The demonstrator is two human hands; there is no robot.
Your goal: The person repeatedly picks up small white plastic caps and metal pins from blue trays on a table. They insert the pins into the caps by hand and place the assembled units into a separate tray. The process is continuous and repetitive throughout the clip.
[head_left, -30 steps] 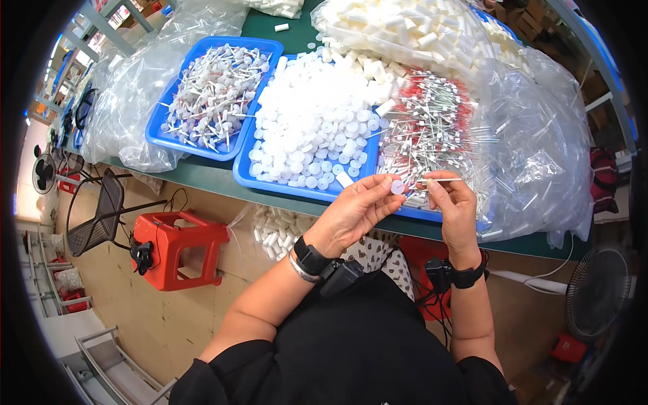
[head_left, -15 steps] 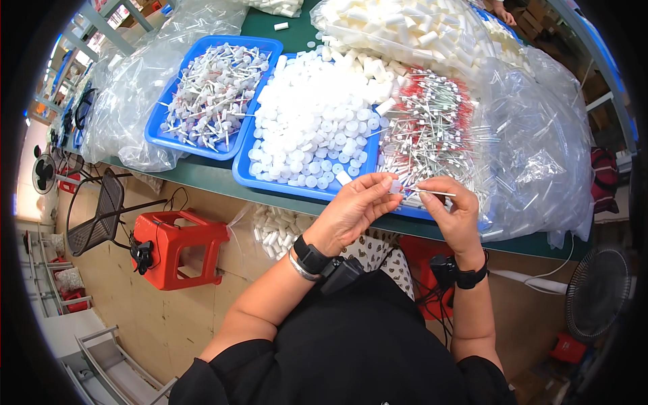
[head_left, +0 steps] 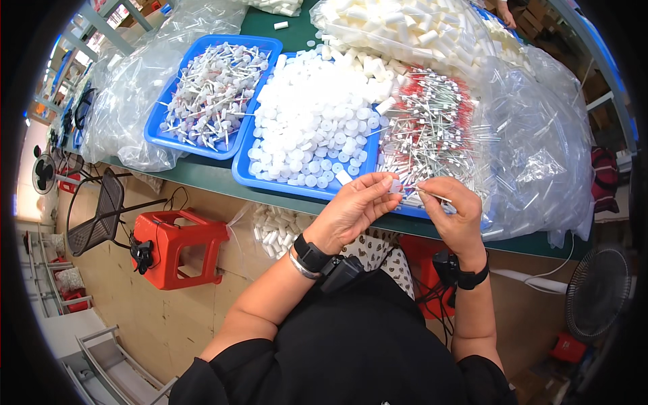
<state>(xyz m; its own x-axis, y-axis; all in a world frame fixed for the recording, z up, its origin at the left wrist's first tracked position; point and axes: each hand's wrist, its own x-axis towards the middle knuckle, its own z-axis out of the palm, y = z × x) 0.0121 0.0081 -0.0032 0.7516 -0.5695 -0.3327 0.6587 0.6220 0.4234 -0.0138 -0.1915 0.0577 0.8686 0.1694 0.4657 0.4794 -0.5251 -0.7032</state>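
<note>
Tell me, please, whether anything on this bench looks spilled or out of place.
A few white tubes lie loose on the green table beyond the blue trays, outside any bag. The white caps are heaped above the tray rim. Otherwise nothing stands out.

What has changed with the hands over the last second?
The left hand and right hand have closed together at the table edge; the thin stick, earlier held out level between them, is now short and tucked at the fingertips. The blue trays and plastic bags have not moved.
</note>
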